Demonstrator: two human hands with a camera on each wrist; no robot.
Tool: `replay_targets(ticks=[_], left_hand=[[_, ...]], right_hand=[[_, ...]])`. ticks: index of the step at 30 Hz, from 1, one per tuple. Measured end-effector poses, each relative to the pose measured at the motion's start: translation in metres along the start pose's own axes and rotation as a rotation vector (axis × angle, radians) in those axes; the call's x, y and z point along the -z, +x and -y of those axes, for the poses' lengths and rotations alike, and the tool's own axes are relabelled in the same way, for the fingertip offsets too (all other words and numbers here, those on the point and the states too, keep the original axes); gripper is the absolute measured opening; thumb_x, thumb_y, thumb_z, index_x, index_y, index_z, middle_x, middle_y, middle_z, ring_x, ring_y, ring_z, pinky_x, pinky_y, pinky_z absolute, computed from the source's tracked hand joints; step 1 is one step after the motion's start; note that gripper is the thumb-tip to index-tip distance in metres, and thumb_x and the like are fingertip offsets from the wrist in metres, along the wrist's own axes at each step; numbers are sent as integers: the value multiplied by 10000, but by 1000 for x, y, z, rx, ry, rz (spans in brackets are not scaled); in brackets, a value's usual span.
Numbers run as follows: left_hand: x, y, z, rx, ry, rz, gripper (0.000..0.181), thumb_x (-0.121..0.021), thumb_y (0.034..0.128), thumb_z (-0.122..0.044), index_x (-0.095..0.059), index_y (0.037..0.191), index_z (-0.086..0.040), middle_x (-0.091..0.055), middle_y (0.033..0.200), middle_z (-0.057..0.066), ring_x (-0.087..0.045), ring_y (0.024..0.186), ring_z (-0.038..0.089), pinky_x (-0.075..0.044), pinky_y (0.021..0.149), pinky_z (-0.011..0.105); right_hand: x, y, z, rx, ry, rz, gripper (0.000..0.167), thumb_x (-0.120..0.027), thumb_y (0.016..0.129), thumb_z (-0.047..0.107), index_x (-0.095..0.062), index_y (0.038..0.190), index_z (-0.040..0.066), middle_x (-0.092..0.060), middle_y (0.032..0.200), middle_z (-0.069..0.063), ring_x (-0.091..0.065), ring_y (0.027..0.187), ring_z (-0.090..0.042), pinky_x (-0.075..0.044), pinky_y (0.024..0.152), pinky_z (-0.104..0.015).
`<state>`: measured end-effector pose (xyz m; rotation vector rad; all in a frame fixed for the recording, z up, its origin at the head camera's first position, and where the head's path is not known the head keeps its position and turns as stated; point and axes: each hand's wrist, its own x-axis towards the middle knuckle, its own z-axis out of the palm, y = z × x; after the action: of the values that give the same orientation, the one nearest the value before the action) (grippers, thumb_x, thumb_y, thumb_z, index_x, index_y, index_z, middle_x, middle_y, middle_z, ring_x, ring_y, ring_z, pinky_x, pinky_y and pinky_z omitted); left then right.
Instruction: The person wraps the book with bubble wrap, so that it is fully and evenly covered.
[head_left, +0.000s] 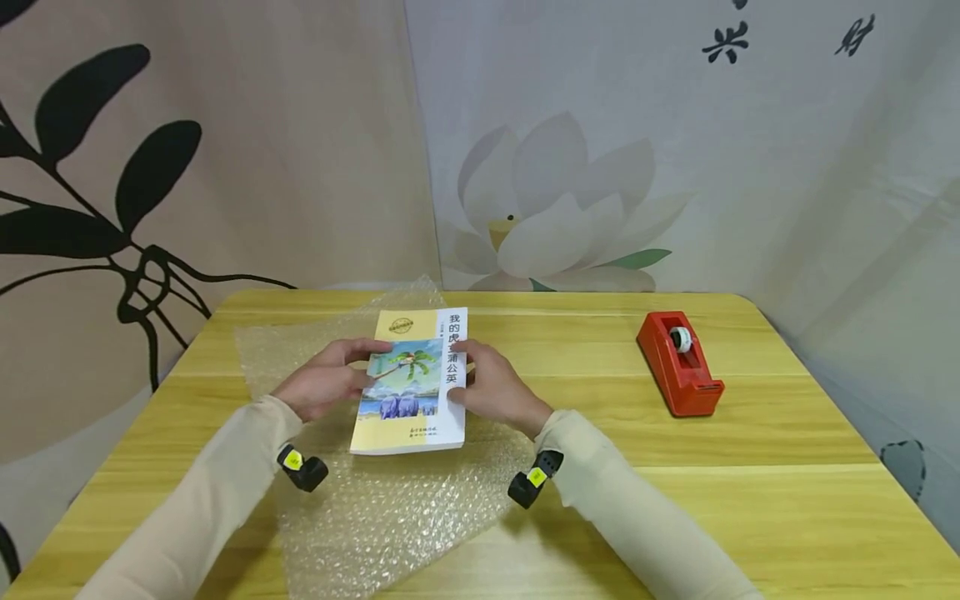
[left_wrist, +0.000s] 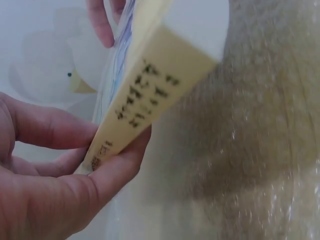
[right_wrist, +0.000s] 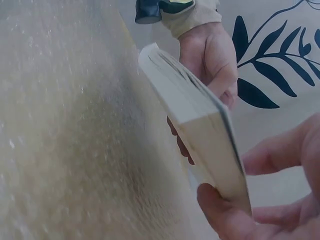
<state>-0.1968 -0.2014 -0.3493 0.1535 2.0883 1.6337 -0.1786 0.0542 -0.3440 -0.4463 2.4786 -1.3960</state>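
Observation:
Both hands hold a thick paperback book point(head_left: 408, 379) with a yellow and white cover and a painted palm tree, above a sheet of bubble wrap point(head_left: 405, 525). My left hand point(head_left: 326, 379) grips the book's left side, its spine point(left_wrist: 145, 90) showing between thumb and fingers in the left wrist view. The opposite side is pinched by my right hand point(head_left: 498, 387). In the right wrist view the page edges point(right_wrist: 215, 150) face the camera, and the book is tilted, raised off the wrap.
A red tape dispenser point(head_left: 682, 367) with a tape roll stands at the right of the wooden table point(head_left: 600, 500). Behind the table hangs a printed curtain point(head_left: 322, 150). The bubble wrap lies flat across the table's left and middle.

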Motion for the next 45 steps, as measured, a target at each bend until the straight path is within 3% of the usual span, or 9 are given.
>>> replay_targets(ticks=[12, 26, 37, 45], left_hand=[[11, 0, 9, 20, -10, -33, 650, -453, 941, 93, -250, 1553, 17, -346, 1488, 275, -630, 1011, 173, -579, 847, 292], [18, -3, 14, 17, 9, -60, 634, -446, 945, 91, -244, 1543, 36, -387, 1461, 292, -633, 991, 156, -577, 841, 289], [23, -6, 20, 6, 89, -133, 572, -493, 951, 73, -289, 1485, 63, -332, 1483, 272, -514, 1182, 270, -517, 799, 234], [26, -7, 22, 11, 105, -146, 593, -490, 950, 77, -266, 1499, 72, -329, 1497, 284, -532, 1207, 297, -531, 810, 240]], right_hand=[[-18, 8, 2, -24, 36, 27, 749, -703, 866, -1, -350, 1526, -16, -494, 1349, -221, -635, 1036, -275, -584, 741, -293], [-31, 11, 3, -35, 33, 15, 842, -727, 817, -28, -327, 1555, 31, -517, 1327, -187, -641, 949, -218, -563, 713, -266], [-40, 14, 8, -59, 55, -3, 837, -733, 808, -44, -349, 1547, 39, -519, 1333, -180, -638, 924, -192, -561, 697, -244], [-45, 19, 10, -57, 74, 1, 852, -729, 792, -63, -342, 1546, 23, -520, 1309, -189, -650, 958, -213, -586, 728, -259]])
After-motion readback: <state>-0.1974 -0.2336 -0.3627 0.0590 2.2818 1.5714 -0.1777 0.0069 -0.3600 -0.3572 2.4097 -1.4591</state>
